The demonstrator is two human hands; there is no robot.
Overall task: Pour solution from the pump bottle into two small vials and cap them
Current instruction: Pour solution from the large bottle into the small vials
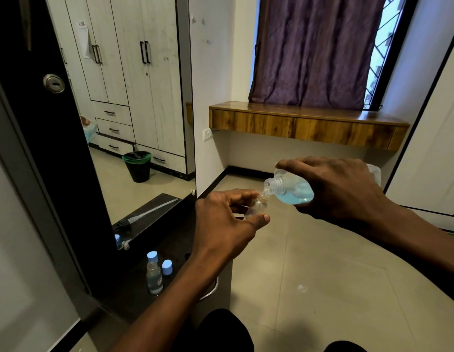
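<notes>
My right hand holds the clear pump bottle tipped on its side, its open neck pointing left and down, blue solution pooled in its lower side. The bottle's mouth touches the mouth of a small clear vial that my left hand grips between thumb and fingers. A second open vial, partly filled, stands upright on the dark counter. Two light-blue caps lie beside it. The removed pump head with its tube shows as a reflection in the mirror.
A tall mirror leans behind the counter and reflects a wardrobe and a bin. A wooden shelf hangs under the curtained window. Tiled floor lies below my hands; my dark-clad knees are at the bottom edge.
</notes>
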